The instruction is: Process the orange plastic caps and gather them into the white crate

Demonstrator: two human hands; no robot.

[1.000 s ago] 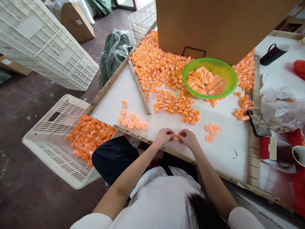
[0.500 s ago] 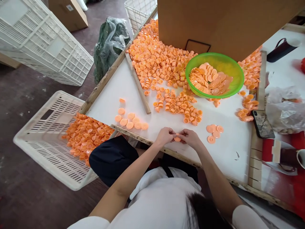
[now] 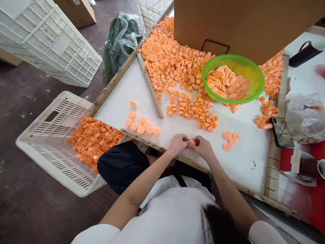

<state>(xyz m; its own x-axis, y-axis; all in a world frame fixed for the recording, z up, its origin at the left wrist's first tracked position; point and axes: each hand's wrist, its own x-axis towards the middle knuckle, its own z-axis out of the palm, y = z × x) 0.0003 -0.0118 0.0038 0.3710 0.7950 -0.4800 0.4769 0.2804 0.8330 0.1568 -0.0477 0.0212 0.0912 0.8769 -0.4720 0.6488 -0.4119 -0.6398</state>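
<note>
Between the fingertips of my left hand [image 3: 179,143] and my right hand [image 3: 202,146] is a small round orange plastic piece [image 3: 192,142]. Both hands are closed on it, just above the front edge of the white tabletop [image 3: 243,169]; the fingers partly cover it. Flat orange discs [image 3: 231,139] lie to the right of my right hand. Left of my hands, several round orange pieces [image 3: 141,129] sit in a loose group. Beyond my hands is a cluster of small orange cups [image 3: 195,111].
A green bowl [image 3: 261,86] of orange discs stands before a big cardboard box [image 3: 228,27]. Orange cups are heaped [image 3: 172,61] behind a wooden strip [image 3: 151,86]. At left, a white crate [image 3: 50,149] holds more orange pieces. A phone [image 3: 281,132] lies at right.
The view has shifted slightly. Both hands keep hold of the orange piece, and its angle between the fingers has changed a little.
</note>
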